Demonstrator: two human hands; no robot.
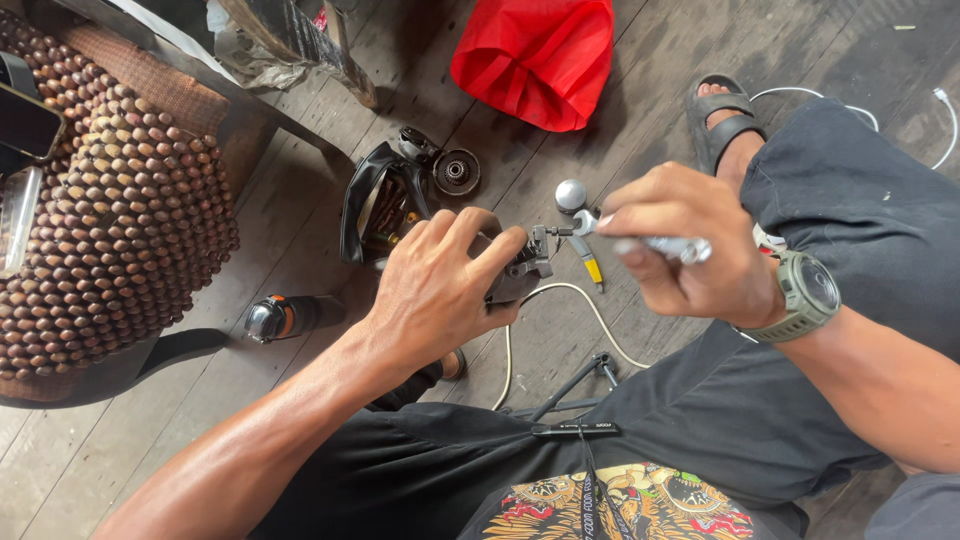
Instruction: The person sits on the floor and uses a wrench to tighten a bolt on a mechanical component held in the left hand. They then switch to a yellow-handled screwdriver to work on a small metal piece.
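Left hand (440, 285) has its fingers wrapped around a small dark metal part (522, 272), held in the air above the wooden floor (300, 230), between the person's knees. A pale cable (585, 305) runs from under the part down toward the lap. Right hand (685, 245) has its fingers closed on a silver tool handle (672, 247); the tool tip (565, 231) meets the right side of the part. Green wristwatch (805, 292) on the right wrist. On the floor just beyond the hands: an open black tool pouch (375, 205), a round toothed metal piece (456, 171), a silver knob (571, 194). Red bag (535, 55) farther off. Beaded seat cover (120, 210) at left, dark can (285, 317) lying beside it. A sandalled foot (725, 125) at upper right.
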